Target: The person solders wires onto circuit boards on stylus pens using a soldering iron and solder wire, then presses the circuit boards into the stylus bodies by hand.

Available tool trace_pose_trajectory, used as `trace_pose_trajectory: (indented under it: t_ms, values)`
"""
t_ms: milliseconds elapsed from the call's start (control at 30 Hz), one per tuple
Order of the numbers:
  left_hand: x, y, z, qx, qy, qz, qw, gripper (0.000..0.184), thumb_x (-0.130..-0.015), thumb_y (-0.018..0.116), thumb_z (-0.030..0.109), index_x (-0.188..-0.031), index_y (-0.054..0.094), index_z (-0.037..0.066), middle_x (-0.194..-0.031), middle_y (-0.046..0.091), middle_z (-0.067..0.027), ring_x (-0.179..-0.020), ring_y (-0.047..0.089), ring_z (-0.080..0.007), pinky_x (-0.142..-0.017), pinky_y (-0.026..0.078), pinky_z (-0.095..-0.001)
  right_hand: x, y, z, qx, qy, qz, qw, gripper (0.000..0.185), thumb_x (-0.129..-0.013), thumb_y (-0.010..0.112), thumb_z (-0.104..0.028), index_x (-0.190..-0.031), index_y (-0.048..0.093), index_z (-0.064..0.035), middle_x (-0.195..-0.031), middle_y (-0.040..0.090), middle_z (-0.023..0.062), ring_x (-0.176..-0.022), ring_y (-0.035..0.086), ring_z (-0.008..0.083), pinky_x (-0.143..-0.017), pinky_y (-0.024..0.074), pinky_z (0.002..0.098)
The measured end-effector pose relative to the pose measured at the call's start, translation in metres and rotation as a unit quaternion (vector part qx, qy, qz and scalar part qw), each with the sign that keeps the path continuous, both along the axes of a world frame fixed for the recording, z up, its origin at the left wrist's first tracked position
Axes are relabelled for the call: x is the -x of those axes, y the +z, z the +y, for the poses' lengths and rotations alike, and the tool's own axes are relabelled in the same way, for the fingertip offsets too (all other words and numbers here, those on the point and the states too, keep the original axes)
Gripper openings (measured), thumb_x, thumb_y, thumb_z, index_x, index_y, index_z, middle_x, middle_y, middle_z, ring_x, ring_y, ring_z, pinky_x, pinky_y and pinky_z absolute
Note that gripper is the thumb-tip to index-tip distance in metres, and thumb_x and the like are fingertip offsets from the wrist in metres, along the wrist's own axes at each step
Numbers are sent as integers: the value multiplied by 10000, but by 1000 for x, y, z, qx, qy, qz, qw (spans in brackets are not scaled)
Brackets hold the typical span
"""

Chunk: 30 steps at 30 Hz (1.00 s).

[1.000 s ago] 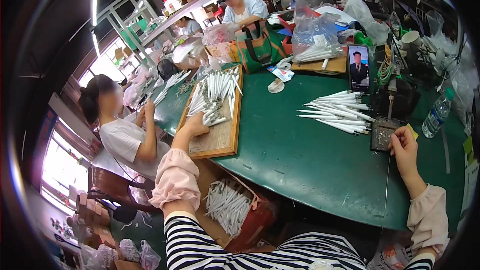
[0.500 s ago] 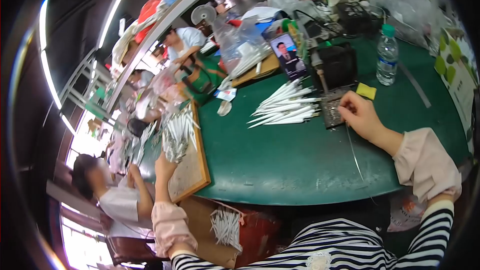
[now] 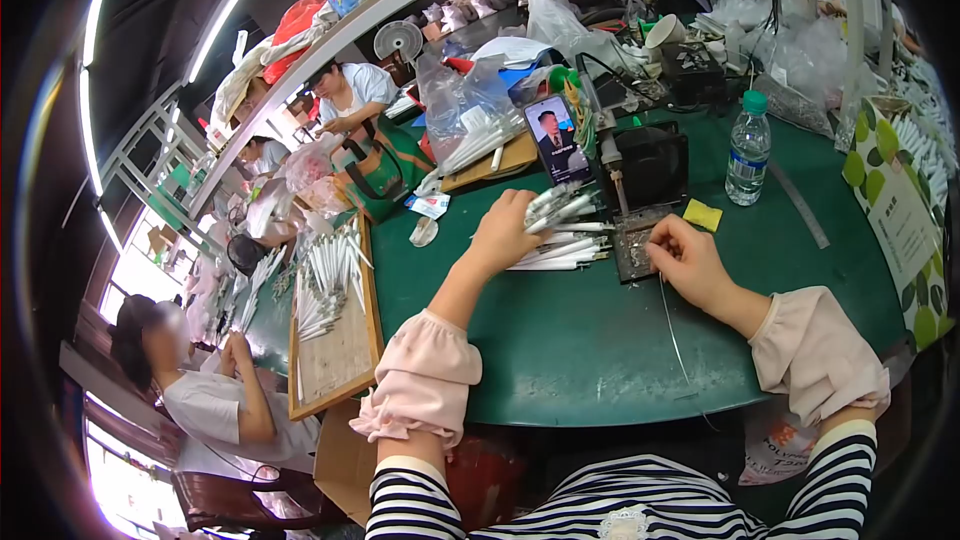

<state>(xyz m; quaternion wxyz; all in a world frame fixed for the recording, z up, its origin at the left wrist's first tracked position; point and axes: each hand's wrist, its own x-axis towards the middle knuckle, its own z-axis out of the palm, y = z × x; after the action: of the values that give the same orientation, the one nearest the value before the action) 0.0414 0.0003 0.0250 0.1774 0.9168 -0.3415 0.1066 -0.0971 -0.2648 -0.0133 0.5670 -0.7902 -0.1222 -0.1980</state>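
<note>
My left hand [image 3: 505, 232] is closed around a bunch of thin white sticks [image 3: 566, 202] with silvery wire-like ends. It holds them over a pile of similar white sticks [image 3: 560, 258] on the green table. My right hand [image 3: 690, 262] pinches a thin silvery wire [image 3: 672, 335], which trails down toward the table's front edge. Its fingertips are beside a small dark metal plate [image 3: 633, 248] scattered with silvery bits. Above that plate, a rod-shaped tool like a soldering iron [image 3: 616, 175] points downward.
A wooden-framed tray [image 3: 335, 365] with more white sticks stands at left. Behind the pile leans a phone [image 3: 556, 145]. A yellow sponge [image 3: 703, 215], water bottle [image 3: 748, 155] and leaf-patterned box [image 3: 890, 230] are at right. A co-worker [image 3: 215, 390] sits at left.
My left hand has moved from the tray rightward to the stick pile, carrying a bunch of sticks. My right hand remains beside the metal plate with the wire. The view has shifted slightly.
</note>
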Motion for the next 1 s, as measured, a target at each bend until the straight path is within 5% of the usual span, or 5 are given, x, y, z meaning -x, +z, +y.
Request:
trace_pose_trajectory:
  t_ms: [233,367,567,800,1000]
  values:
    - [-2,-31,-4,18,24,-105,994,753,-763,655,489,-1310,401,37,-1313,416,-184,-1162,427,-371,-938,363,-487,3,4,1,7,24,-2,1000,108,-821,617,-71,-843,532,-9,-666,593,60,-577,580,116,-524,436,249]
    - [6,-17,-8,94,14,-170,981,585,-821,631,347,-1260,447,5,-1253,471,-201,-1154,438,-372,-955,355,-450,3,2,1,7,21,-21,1000,106,-817,618,-66,-843,531,-12,-671,593,59,-580,578,118,-524,436,249]
    - [152,120,-57,203,-82,-338,915,341,-742,657,48,-1072,576,12,-1139,559,-152,-1108,491,-364,-947,359,-447,1,1,2,13,17,-8,1000,111,-816,621,-69,-849,533,-11,-674,593,60,-583,581,120,-533,443,248]
    - [293,159,-39,35,59,-365,929,398,-895,484,176,-1285,425,118,-1271,422,-193,-1089,500,-278,-946,411,-419,3,2,3,13,19,-2,1000,107,-829,615,-75,-856,534,-11,-659,593,61,-594,605,119,-536,448,244]
    - [295,160,-29,1,-91,-420,903,406,-977,354,341,-1287,442,95,-1187,505,-13,-1172,427,-24,-988,358,-177,0,-2,3,19,25,7,999,109,-829,615,-81,-851,533,-11,-652,595,55,-584,587,115,-533,448,249]
